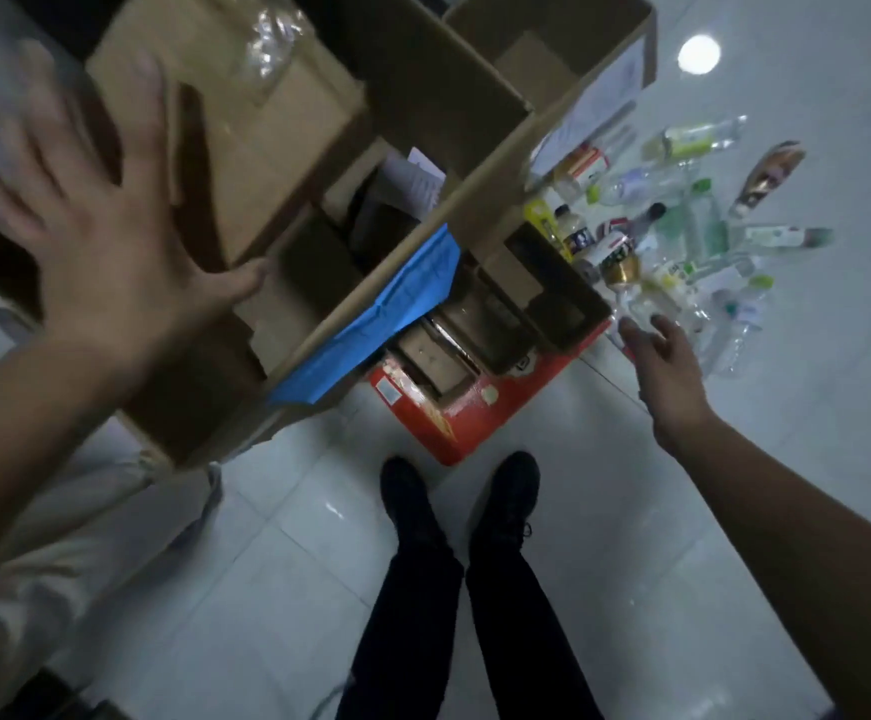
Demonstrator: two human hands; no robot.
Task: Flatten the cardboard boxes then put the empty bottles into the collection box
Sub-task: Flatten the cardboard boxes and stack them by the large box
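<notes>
A large brown cardboard box (423, 96) with a strip of blue tape (391, 314) fills the upper left, open and holding smaller brown boxes. My left hand (111, 252) is spread flat, fingers apart, over a brown flap (277, 148) on its left side; it is blurred. A red box (454, 413) stuffed with cardboard stands on the floor below the big one. Several empty plastic bottles (682, 236) lie in a heap on the floor to the right. My right hand (667, 366) hangs open just beside the heap, holding nothing.
My two legs and black shoes (459, 506) stand on the white tiled floor right in front of the red box. A bright light reflection (699, 54) shows on the tiles at upper right. A pale cloth or bag (59, 537) lies at lower left.
</notes>
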